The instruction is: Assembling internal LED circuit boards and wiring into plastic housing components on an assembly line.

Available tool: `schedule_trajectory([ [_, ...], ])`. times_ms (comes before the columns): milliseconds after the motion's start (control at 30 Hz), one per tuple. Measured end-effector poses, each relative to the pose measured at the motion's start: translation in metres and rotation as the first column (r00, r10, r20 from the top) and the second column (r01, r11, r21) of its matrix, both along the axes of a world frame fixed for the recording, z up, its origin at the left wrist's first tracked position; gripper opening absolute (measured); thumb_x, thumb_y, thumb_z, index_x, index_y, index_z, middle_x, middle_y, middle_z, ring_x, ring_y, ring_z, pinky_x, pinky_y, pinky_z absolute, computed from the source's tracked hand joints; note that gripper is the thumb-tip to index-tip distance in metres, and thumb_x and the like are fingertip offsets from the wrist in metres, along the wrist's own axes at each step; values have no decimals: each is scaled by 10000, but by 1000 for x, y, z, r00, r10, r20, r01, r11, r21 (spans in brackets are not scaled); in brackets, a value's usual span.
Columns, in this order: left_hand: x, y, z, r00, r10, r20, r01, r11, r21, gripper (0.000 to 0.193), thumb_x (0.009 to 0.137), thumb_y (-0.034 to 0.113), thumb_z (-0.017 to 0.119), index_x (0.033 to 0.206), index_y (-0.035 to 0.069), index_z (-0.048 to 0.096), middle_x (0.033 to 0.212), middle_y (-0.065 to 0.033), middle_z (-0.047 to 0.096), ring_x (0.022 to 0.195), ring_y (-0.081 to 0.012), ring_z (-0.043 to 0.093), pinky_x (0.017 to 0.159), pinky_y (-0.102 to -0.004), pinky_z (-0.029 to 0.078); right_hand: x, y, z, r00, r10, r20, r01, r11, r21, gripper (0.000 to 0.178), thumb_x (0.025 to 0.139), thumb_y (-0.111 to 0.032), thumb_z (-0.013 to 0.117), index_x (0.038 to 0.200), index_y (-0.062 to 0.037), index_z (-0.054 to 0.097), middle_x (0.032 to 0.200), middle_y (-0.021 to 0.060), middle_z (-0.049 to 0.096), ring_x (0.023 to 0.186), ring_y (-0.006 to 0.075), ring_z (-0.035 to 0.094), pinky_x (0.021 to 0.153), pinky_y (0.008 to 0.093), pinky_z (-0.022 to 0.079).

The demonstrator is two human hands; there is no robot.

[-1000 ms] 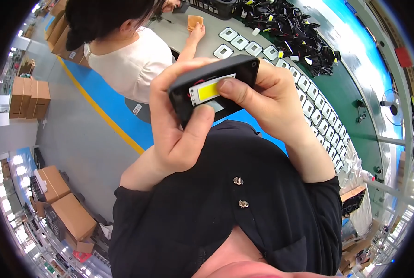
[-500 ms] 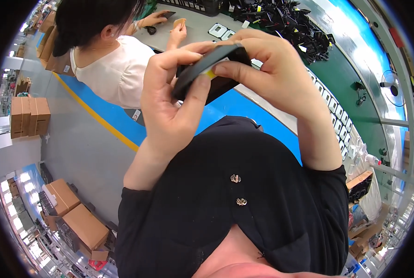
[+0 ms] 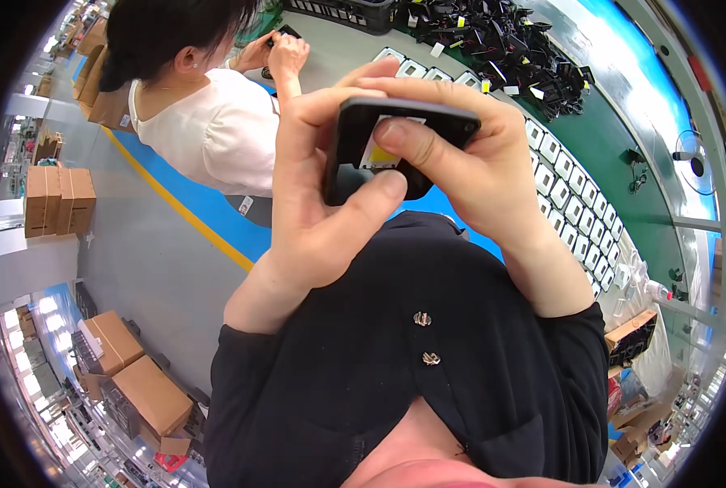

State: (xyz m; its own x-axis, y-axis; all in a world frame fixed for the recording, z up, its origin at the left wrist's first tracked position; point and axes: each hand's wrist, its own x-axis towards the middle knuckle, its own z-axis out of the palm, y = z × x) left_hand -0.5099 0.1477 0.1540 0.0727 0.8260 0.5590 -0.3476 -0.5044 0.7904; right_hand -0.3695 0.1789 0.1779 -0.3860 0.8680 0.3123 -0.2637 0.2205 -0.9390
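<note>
Your left hand [image 3: 306,207] and right hand [image 3: 485,167]: fingers curled snug round black housing [image 3: 352,140] at 12 o'clock, right thumb [image 3: 408,140] over yellow-and-white panel [image 3: 379,154]. Guessing pressing step; next move wants firm left hold imo.

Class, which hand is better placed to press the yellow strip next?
The right hand, I'd judge: its thumb covers part of the yellow strip. The left hand grips the black case, with its thumb lower, near the strip's end.
</note>
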Motion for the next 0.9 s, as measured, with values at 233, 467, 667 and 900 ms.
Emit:
schedule_trajectory([
  [233, 14, -5, 0, 976, 203, -82, -207, 977, -44, 333, 856, 24, 532, 1151, -24, 385, 1178, -177, 507, 1090, -198, 505, 1085, -414, 94, 9, 6, 8, 987, -59, 147, 41, 991, 124, 192, 773, -46, 669, 952, 22, 662, 841, 68, 670, 761, 86, 613, 685, 208, 491],
  [467, 17, -22, 6, 993, 110, -51, -117, 976, -183, 369, 866, -5, 460, 1210, -32, 329, 1042, -87, 530, 1003, -135, 490, 1085, -405, 62, 12, -7, 4, 995, 91, -47, -97, 985, -145, 286, 803, -74, 641, 1074, 11, 611, 874, 37, 641, 824, 79, 582, 743, 223, 469],
  [667, 12, -26, 10, 958, 207, -196, -246, 948, -203, 406, 869, -19, 444, 1247, -32, 295, 1181, -155, 501, 1086, -178, 482, 1085, -418, 62, 9, -14, 5, 981, -132, 139, 100, 972, 214, 535, 763, -95, 668, 1236, 27, 449, 1128, 113, 550, 1071, 172, 507, 898, 291, 418],
  [900, 10, -20, 10, 988, 156, -15, -156, 981, -117, 427, 877, -43, 417, 1274, -33, 262, 1256, -192, 437, 1151, -204, 448, 1026, -338, 282, 21, -13, 10, 677, -716, 171, 124, 340, 932, 320, 631, -90, 754, 936, -69, 658, 1083, 120, 537, 991, 235, 493, 846, 315, 386],
])
